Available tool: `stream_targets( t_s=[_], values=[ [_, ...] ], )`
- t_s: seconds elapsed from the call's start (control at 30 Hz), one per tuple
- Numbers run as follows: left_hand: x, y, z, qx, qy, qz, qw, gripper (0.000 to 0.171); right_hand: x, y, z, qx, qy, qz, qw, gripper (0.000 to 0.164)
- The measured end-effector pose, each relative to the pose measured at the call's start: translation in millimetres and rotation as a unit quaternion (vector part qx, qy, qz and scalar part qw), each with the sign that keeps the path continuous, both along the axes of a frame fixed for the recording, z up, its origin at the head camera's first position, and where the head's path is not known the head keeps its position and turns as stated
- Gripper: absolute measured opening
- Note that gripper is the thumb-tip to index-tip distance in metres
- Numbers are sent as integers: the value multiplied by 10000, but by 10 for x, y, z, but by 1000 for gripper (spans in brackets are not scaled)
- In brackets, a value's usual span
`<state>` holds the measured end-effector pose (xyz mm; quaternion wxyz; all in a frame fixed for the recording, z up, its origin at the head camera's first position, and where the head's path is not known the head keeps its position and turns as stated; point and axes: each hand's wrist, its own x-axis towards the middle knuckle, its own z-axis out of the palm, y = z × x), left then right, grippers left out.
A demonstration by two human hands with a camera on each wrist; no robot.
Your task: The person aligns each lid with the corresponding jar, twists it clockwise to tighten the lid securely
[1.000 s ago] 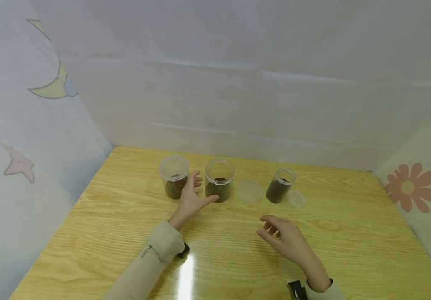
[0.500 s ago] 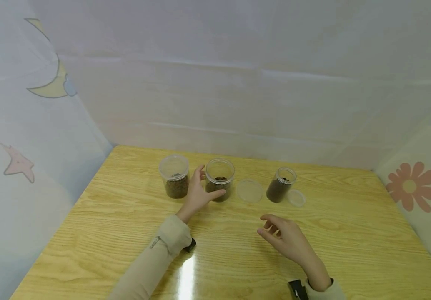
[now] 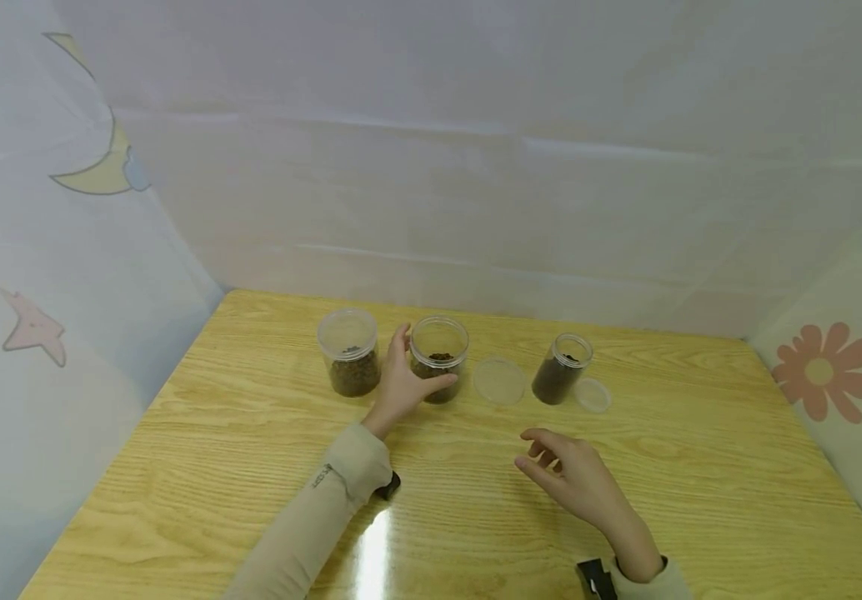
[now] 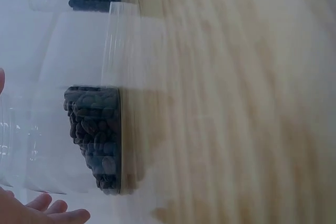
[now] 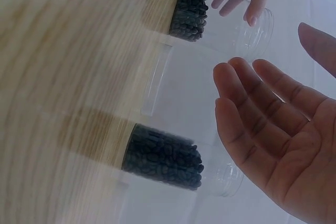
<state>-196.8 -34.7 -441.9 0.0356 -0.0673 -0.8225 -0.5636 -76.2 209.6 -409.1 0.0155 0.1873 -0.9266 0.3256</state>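
A clear, uncapped jar [image 3: 438, 362] partly filled with dark beans stands upright in the middle. My left hand [image 3: 399, 387] is at its left side, fingers by the far-left wall and thumb across the front. In the left wrist view the beans [image 4: 97, 135] lie sloped inside it, and the fingers [image 4: 63, 216] are straight beside the wall with a narrow gap. My right hand [image 3: 573, 479] hovers over the near right of the table, fingers loosely bent, holding nothing. Nearest to it is a slimmer uncapped jar of dark beans [image 5: 163, 158].
A wider jar [image 3: 354, 373] with its lid on stands left of my left hand. One large clear lid [image 3: 500, 382] lies right of the middle jar, and a small lid [image 3: 593, 396] beside the slim jar. Fabric walls [image 3: 476, 208] border the wooden table [image 3: 701, 467].
My left hand has moved right, from near the lidded jar to the middle jar, its thumb reaching farther across the front. The right hand and the jars have stayed put.
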Motion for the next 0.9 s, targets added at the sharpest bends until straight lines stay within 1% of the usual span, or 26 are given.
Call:
stream_targets(
  t_s=[0.2,0.33,0.47,0.67,0.9],
  values=[
    [-54,64,-12,-56,122,-33,9999,111,-5,6,-3,17,-13,-7,10000,35],
    [-76,100,-16,72,170,-36,9998,112,-11,9,-4,19,7,3,10000,35],
    [-79,122,-29,318,206,-32,9993,112,-15,10,-7,6,45,15,10000,35],
    [-82,132,-60,475,297,-82,9984,107,-13,7,-4,6,14,15,10000,35],
    [-92,134,-60,405,322,-98,9986,99,-17,6,10,4,9,13,10000,35]
  ],
)
